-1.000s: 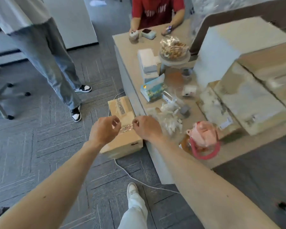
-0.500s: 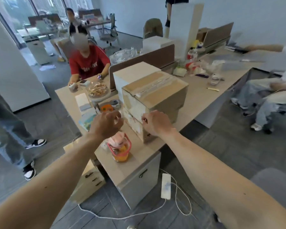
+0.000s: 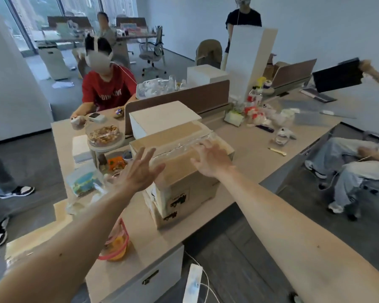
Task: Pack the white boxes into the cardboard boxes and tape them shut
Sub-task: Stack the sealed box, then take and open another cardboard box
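A closed cardboard box [image 3: 184, 184] stands on the desk [image 3: 245, 138], with clear tape [image 3: 184, 146] along its top seam. My left hand [image 3: 140, 171] is spread open at the box's left front corner, fingers straight. My right hand [image 3: 210, 158] lies open over the right part of the box top, fingers stretched toward the tape. Behind it stands a white box [image 3: 162, 119], a second white box [image 3: 206, 74] farther back, and a tall white box [image 3: 249, 60] beyond the divider.
A pink-rimmed container [image 3: 115, 246] sits at the desk's near corner; snacks, a plate [image 3: 105, 136] and packets crowd the left. A taped cardboard box [image 3: 35, 239] lies low on the left. People sit across in red [image 3: 107, 88] and at right [image 3: 359, 162]. A power strip [image 3: 192, 283] lies on the floor.
My view rose from the floor box to the desk. Both hands went from curled to spread open and reached onto the cardboard box's top.
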